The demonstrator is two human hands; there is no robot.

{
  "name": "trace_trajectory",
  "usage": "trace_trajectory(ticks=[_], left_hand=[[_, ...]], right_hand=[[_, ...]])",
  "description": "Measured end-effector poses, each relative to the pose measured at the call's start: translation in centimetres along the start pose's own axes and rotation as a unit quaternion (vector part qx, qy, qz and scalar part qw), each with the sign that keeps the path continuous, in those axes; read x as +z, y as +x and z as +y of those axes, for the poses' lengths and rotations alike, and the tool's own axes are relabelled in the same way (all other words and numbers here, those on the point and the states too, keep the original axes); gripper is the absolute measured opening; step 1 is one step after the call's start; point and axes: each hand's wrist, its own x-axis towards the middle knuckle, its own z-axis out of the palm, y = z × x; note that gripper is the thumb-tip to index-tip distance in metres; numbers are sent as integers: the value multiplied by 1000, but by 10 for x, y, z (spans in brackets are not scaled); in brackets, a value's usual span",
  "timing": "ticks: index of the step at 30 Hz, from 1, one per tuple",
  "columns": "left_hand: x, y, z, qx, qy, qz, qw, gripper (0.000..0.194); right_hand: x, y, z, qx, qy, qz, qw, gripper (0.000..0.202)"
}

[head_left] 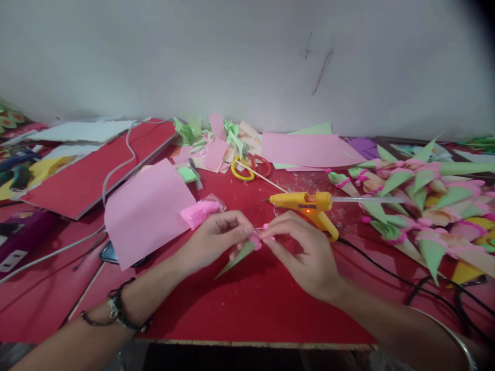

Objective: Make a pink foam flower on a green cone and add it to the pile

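Observation:
Between my two hands is a small green paper cone (240,258) with pink trim at its wide end, its point aimed down and to the left. My left hand (222,234) pinches the cone near its rim. The fingertips of my right hand (299,247) are closed at the pink edge, on a small bit of pink clay-like material (269,238). A plastic bag of pink clay-like material (201,210) lies just beyond my left hand. Behind my right hand rests a yellow hot glue gun (303,201), its orange light lit and a clear glue stick out of its back.
Many finished-looking paper cones (421,201) are heaped at the right. Yellow- and red-handled scissors (243,169) lie by paper scraps at the back. Pink sheets (149,206) and a red board (104,170) fill the left. A black cord (381,275) runs right; a phone (109,252) peeks out.

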Motion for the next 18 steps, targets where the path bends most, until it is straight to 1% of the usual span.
trace_trajectory(ticks=[2,4,7,9,11,15,18], left_hand=[[-3,2,-2,18,-17,51,998,21],[-6,4,-3,35,-22,84,996,21],[-7,5,-4,48,-19,80,995,23],[-8,4,-4,57,-21,72,996,28],[-7,4,-4,67,-13,79,995,32],[-6,4,-2,51,-6,103,993,41],[-4,5,1,32,-53,105,993,38]], right_hand=[[-1,0,1,19,15,-7,1000,10],[-1,1,1,46,29,-13,998,12],[0,2,1,99,65,-12,993,10],[2,3,0,145,110,-8,983,6],[4,3,0,182,160,1,970,3],[4,3,2,215,208,8,954,12],[3,4,1,231,219,-9,948,14]])
